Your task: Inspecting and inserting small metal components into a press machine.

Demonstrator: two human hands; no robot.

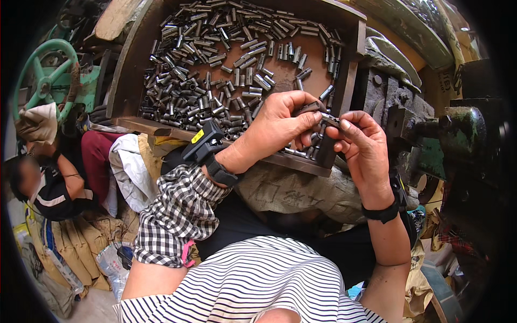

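My left hand (285, 123), closed, is in front of the near right corner of a brown tray (137, 125). Between its thumb and fingers is a dark, narrow metal piece (308, 108) whose kind I cannot make out. My right hand (365, 141) pinches a short metal tube (329, 119) between thumb and fingers, its end meeting the left fingertips. Whether the tube and the dark piece touch is hidden by the fingers. Many similar short metal tubes (186, 89) lie heaped in the tray, densest on the left.
Greasy machinery (431, 126) stands close on the right. A green handwheel (47, 79) is at the far left. Another person (59, 185) sits at the left, near stacked sacks (72, 247). A grey sack (291, 191) hangs below the tray's front edge.
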